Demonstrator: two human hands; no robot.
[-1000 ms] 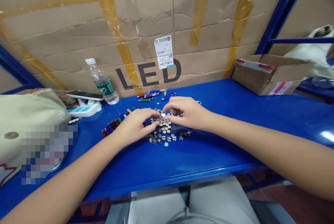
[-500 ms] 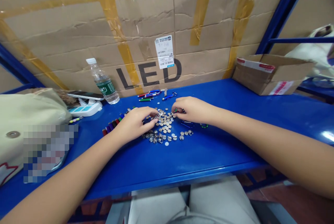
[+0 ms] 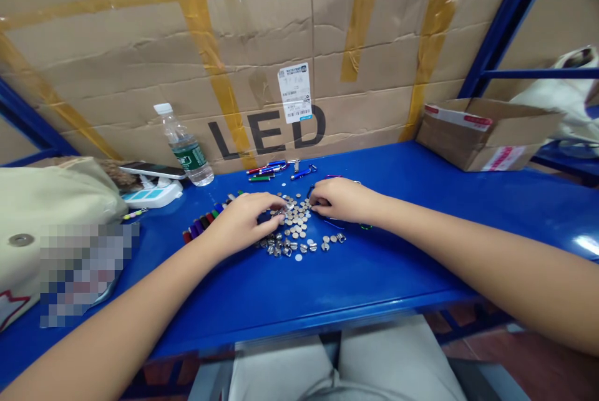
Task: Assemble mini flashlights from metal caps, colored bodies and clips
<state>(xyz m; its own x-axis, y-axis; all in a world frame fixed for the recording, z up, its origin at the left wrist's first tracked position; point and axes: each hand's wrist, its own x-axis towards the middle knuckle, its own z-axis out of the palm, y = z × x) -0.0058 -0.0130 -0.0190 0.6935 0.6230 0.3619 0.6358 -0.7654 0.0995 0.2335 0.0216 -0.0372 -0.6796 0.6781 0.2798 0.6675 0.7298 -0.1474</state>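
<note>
My left hand is closed at the left side of a pile of small silver button cells. A shiny metal bit shows between its thumb and fingers, too small to name. At the pile's right edge, my right hand has its fingers curled down together; what they hold, if anything, is hidden. A dark loop shows by those fingertips. Thin coloured carabiners, one of them green, lie around and partly under this hand. Small metal caps lie along the near side of the pile.
Coloured tubes form a row left of my left hand. Several slim penlights lie farther back. A water bottle, power strip and pale bag stand left. An open cardboard box sits back right.
My right hand has shifted slightly and curled its fingers lower beside the button cells. A reddish carabiner edge and a dark loop now show around it. My left hand has barely moved.
</note>
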